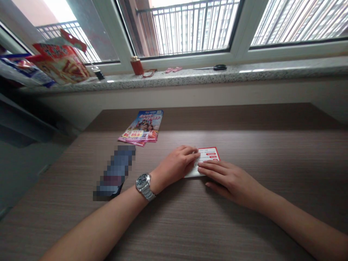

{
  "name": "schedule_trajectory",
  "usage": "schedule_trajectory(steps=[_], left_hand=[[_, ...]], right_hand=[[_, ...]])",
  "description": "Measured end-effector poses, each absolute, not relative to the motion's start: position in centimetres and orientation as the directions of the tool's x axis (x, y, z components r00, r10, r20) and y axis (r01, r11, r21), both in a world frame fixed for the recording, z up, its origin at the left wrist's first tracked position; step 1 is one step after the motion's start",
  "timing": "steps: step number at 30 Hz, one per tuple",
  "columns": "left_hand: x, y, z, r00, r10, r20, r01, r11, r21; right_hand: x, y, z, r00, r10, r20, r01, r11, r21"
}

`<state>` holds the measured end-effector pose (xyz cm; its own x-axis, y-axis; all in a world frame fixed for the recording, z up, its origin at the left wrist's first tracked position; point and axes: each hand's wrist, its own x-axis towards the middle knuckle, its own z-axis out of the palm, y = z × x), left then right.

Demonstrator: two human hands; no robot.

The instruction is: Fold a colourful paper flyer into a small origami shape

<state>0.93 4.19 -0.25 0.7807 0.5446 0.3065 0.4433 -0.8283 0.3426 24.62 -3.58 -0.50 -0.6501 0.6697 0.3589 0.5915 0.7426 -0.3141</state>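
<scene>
A white paper with a red border and red labels (208, 154) lies on the brown table (168, 224). My left hand (181, 160), with a metal watch on its wrist, rests on the paper's left part, its fingers bent and close together. From the right, my right hand (228, 177) lies over the paper's lower right part with its fingers stretched out and the thumb apart. The hands are near each other but do not overlap. Part of the paper is hidden beneath them.
Colourful flyers (146, 127) overlap at the back left, with a pixelated phone-like object (115, 172) nearer me. The stone windowsill (179, 79) holds snack bags (63, 63), a red container (136, 66), pink clips (173, 70) and scissors (219, 67).
</scene>
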Motion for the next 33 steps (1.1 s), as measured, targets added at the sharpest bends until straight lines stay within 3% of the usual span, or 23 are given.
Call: schedule_trajectory(steps=[4,8,12,33], left_hand=[[1.0,4.0,-0.4,0.785,0.549,0.287,0.473,-0.83,0.296],[1.0,3.9,-0.2,0.794,0.549,0.26,0.489,-0.832,0.262],[1.1,3.9,-0.1,0.804,0.536,0.257,0.485,-0.841,0.239],[1.2,3.9,-0.3,0.811,0.51,0.288,0.471,-0.86,0.195]], right_hand=[[25.2,-3.1,-0.5,-0.591,0.707,0.388,0.572,0.707,-0.416],[26.2,-1.3,-0.1,-0.373,0.802,0.466,0.634,0.587,-0.504],[27.2,1.1,0.1,-0.271,0.888,0.371,0.704,0.446,-0.553],[27.1,4.0,-0.5,-0.223,0.958,0.18,0.795,0.286,-0.536]])
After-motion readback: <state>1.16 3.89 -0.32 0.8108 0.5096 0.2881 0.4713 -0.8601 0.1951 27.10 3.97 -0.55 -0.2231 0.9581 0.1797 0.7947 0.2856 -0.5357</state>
